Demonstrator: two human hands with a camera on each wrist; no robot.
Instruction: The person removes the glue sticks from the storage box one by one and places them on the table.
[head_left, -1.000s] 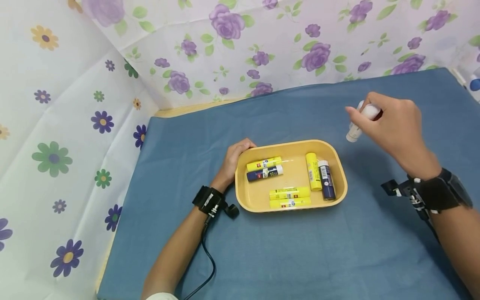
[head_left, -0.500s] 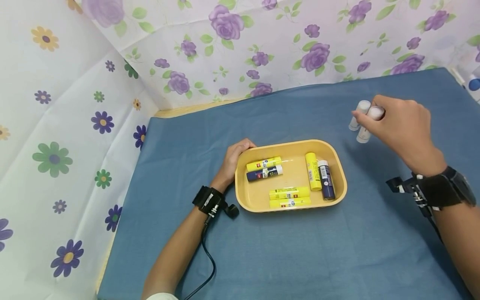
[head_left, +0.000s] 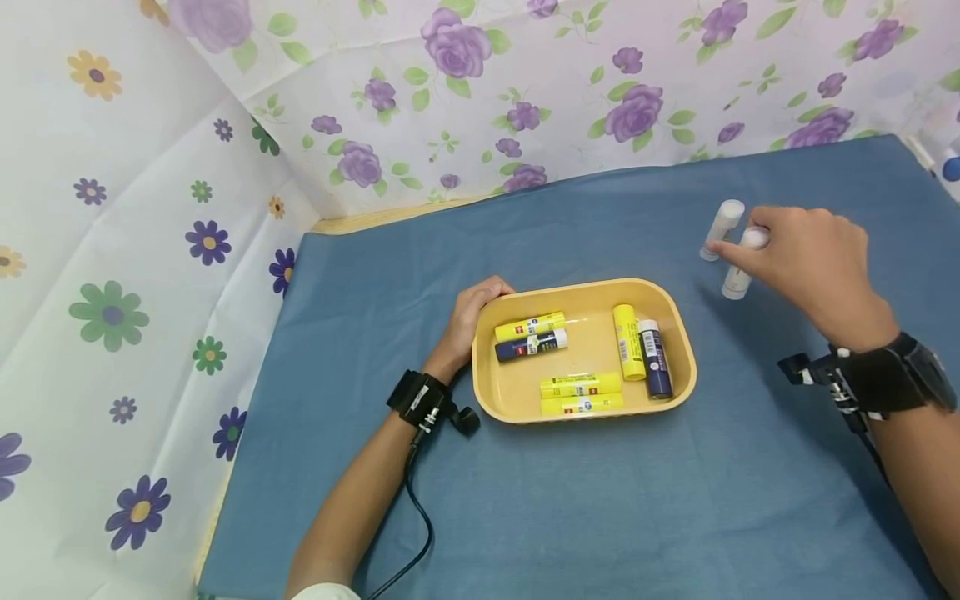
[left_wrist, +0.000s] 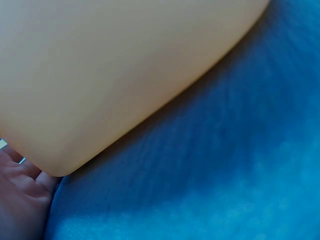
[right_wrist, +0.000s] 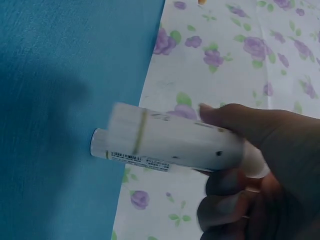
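My left hand (head_left: 467,321) grips the left back corner of a yellow plastic basket (head_left: 581,354), its fingers curving round the outer wall. In the left wrist view that wall (left_wrist: 125,65) takes up the upper left, beside part of the hand (left_wrist: 22,195). My right hand (head_left: 813,267) pinches the capped top of a white glue stick (head_left: 742,271) between thumb and fingers, right of the basket. The stick (right_wrist: 175,137) is slightly blurred in the right wrist view. Just behind it, a second white glue stick (head_left: 723,229) stands upright on the blue cloth.
Inside the basket lie yellow glue sticks (head_left: 628,342) and dark blue glue sticks (head_left: 655,360), several in all, grouped in pairs. The blue tablecloth (head_left: 637,508) runs back to a flowered curtain (head_left: 420,108). A cable (head_left: 429,533) trails from the left wrist camera.
My right hand has shifted right and a little nearer with the white glue stick, opening a gap from the standing one. My left hand and the basket have stayed put.
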